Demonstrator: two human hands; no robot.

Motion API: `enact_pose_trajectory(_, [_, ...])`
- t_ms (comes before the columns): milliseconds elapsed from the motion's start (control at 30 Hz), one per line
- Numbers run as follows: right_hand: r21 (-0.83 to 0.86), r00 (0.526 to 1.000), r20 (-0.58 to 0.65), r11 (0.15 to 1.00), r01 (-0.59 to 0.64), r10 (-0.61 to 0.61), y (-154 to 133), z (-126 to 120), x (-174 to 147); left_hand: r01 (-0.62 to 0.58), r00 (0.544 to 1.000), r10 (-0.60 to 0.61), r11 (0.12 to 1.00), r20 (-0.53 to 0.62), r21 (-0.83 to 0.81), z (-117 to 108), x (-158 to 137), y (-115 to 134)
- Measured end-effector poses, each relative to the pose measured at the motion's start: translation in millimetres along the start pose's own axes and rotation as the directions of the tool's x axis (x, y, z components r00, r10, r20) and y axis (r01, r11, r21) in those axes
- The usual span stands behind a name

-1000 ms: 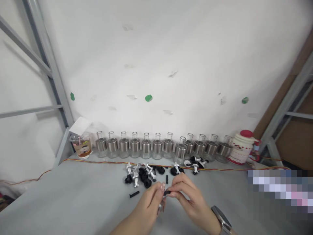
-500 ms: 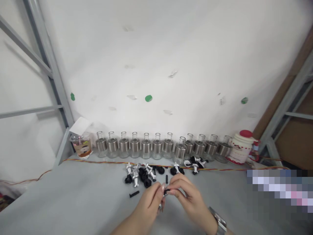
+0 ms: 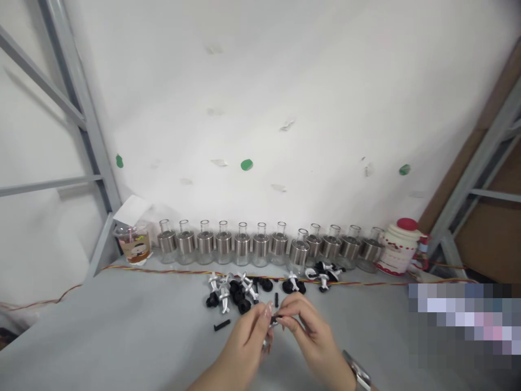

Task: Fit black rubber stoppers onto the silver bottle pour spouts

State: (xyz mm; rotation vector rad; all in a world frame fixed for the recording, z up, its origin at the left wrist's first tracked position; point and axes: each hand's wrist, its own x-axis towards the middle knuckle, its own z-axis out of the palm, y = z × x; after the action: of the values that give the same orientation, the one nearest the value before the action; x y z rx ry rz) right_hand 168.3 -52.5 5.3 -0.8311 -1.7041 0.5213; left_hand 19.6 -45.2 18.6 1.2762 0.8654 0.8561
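My left hand (image 3: 249,332) is closed around a small silver pour spout (image 3: 266,344), mostly hidden by the fingers. Against its upper end, the thumb and forefinger of my right hand (image 3: 308,328) pinch a small black piece (image 3: 274,320). Both hands nearly meet above the grey table. Just beyond them lies a heap of silver pour spouts (image 3: 223,296) mixed with round black stoppers (image 3: 243,306). A short black tube (image 3: 222,325) rests left of my hands, and a second black tube (image 3: 277,300) lies right behind the fingertips. More spouts (image 3: 324,281) are grouped to the right.
Glass bottles with steel sleeves (image 3: 242,245) stand in a row along the white wall. A plastic drink cup (image 3: 136,248) is at the left end, a cream jar with a red lid (image 3: 399,250) at the right. A twisted red-yellow wire (image 3: 171,271) crosses the table before them.
The view has shifted slightly. My right fingers have moved a little at the black piece, while both hands keep their hold. The loose parts lie as before.
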Motion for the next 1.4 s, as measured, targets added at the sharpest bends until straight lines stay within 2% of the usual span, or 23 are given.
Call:
enact_pose_trajectory(133, [-0.044,0.997,0.035,0.997,0.07,-0.068,-0.4,-4.5,-0.4,-0.023,1.0,0.024,0.999,-0.014,0.033,1.3,-1.2,2.4])
enact_pose_trajectory(367, [-0.091,0.98,0.16,0.987,0.132,-0.116,1.4,-9.8,0.6,-0.01,1.0,0.01,0.999,-0.005,0.042,-1.4,-2.6,2.2])
enact_pose_trajectory(700, [-0.104,0.989,0.134,0.992,0.078,-0.063,0.4,-8.3,2.1,-0.127,0.99,0.116,0.98,0.076,0.156,-6.1,-0.7,-2.3])
enact_pose_trajectory(967, [-0.126,0.987,0.147,0.989,0.076,-0.057,3.8,-5.0,-1.3,-0.114,0.993,0.11,0.98,0.035,0.16,-5.9,-1.8,1.4])
enact_pose_trajectory(1100, [-0.043,0.997,0.078,0.999,0.009,-0.006,-0.7,-5.3,-1.3,-0.14,0.99,0.135,0.978,0.038,0.153,-5.4,-1.6,-2.5])
enact_pose_trajectory(1200, [0.045,0.995,0.07,0.996,-0.073,0.07,-4.3,-7.0,1.5,-0.153,0.988,0.149,0.975,0.036,0.159,-5.8,-1.1,-3.0])
enact_pose_trajectory(1400, [0.188,0.959,0.088,0.941,-0.282,0.27,-0.3,-5.8,5.9,-0.185,0.982,0.188,0.948,0.013,0.26,-8.1,-0.3,0.0])
